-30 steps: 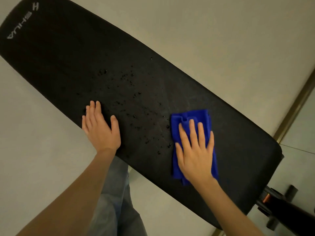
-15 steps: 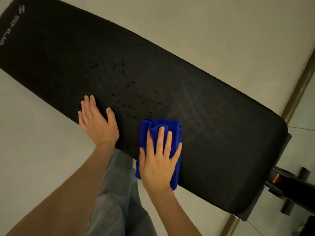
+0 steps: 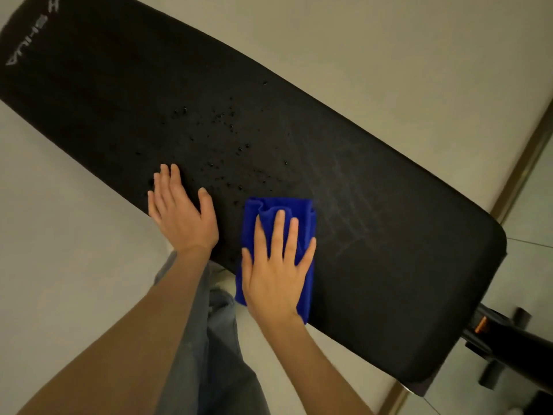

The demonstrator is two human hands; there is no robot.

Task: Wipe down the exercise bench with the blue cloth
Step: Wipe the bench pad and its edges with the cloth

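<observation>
Head view, read left to right. The black padded surface (image 3: 389, 265) of the exercise bench runs from 10 o'clock to 4 o'clock of the view over a pale floor (image 3: 389, 49), with pale lettering (image 3: 21, 46) at its 10 o'clock end. The left hand (image 3: 179, 214) lies flat on the near edge of the surface, fingers straight, thumb spread, holding nothing; it reads as a brace. From 12 to 2 o'clock of that hand, droplets (image 3: 230, 127) bead on the padding, the nearest just beside the thumb. At the hand's 3 o'clock, just beside it, the blue cloth (image 3: 303, 214) lies folded on the near edge, its lower end hanging over the side; the right hand (image 3: 275, 277) presses it down with flat palm and straight, spread fingers, none curled round it. At 2 o'clock from the cloth, faint pale streaks (image 3: 344, 190) mark padding that appears already wiped. The bench's dark frame (image 3: 514, 339), with an orange tab (image 3: 481, 324), shows at 4 o'clock of the view. The step in hand appears to be the pass over the wet middle section. To do it well, the palm should bear evenly so the whole fold meets the padding, and strokes should run toward 11 o'clock through the droplets in overlapping lanes, near edge to far edge; the bunched leading fold may need flattening, lest it ride over beads. The stretch toward the lettering looks not yet wiped.
</observation>
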